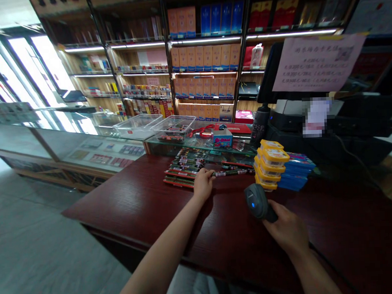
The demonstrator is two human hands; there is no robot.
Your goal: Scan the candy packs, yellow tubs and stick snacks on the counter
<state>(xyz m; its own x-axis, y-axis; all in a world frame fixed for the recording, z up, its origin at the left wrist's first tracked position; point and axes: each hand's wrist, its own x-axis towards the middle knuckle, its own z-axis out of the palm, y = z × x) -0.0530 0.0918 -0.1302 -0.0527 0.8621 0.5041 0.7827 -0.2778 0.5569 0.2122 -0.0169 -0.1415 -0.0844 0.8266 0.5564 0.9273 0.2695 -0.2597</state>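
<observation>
My right hand (289, 227) is wrapped round the handle of a dark barcode scanner (257, 200), which shows a small blue light. In my left hand (203, 184), the fingers pinch one end of a long, thin, dark stick-shaped packet (232, 173) with a pale label. Its far end points right, towards a stack of yellow-lidded tubs (270, 166). Just left of and behind that hand lies a pile of similar thin packets (185, 164) with red and green edges. Two or so more packets (237, 164) lie behind the held one.
Blue flat boxes (295, 171) stand beside the tubs. Behind the brown desk (136, 200) runs a glass counter with clear plastic trays (172, 123) and a small colourful box (222, 138). A monitor bearing a paper sign (318, 63) stands right. Shelves of boxes (205, 56) line the wall.
</observation>
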